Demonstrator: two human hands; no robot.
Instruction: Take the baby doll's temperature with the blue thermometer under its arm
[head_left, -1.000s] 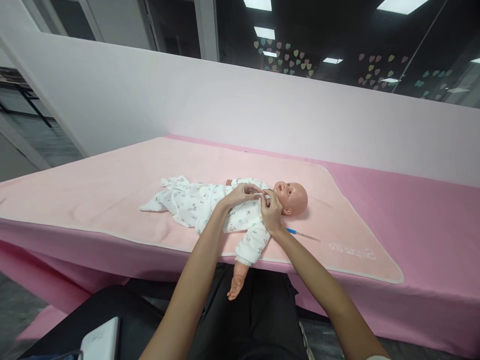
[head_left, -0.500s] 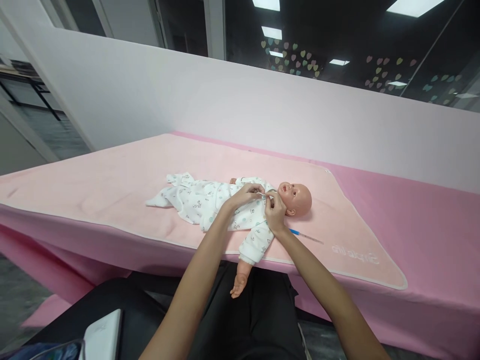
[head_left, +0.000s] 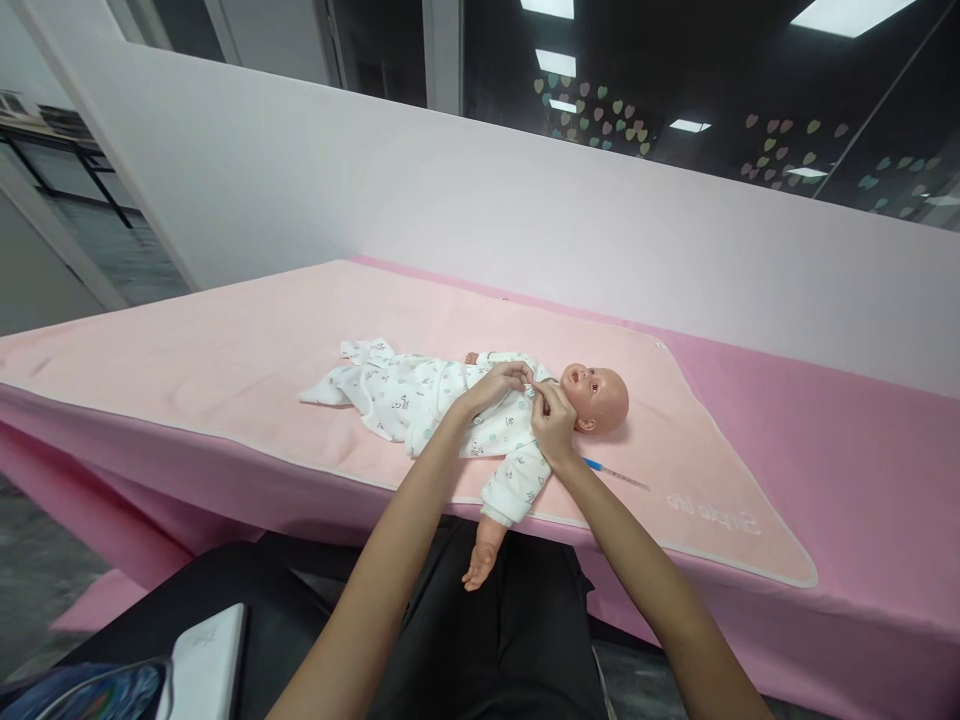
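A baby doll [head_left: 606, 402] lies on its back, head to the right, in a white printed onesie [head_left: 405, 395]. My left hand [head_left: 504, 384] rests over the doll's chest, its fingertips closed at the onesie's neckline. Just to the right, under the doll's chin, my right hand [head_left: 553, 418] pinches at the same spot. The two sets of fingertips nearly meet there, and the small bit of fabric between them is mostly hidden. One doll arm [head_left: 484, 550] hangs over the table's near edge. Beside my right wrist lies a thin, thermometer-like stick with a blue end [head_left: 616, 473].
A pale pink mat [head_left: 247, 330] with lettering at its right corner covers much of the pink-draped table [head_left: 885, 480]. A white wall [head_left: 525, 220] with dark glass above stands behind. At lower left, a white flat object [head_left: 202, 660] lies on a black surface.
The camera view has shifted slightly. My fingertips have drawn a little closer together at the neckline, and the white strip seen between them earlier is now mostly covered. The doll stays in place.
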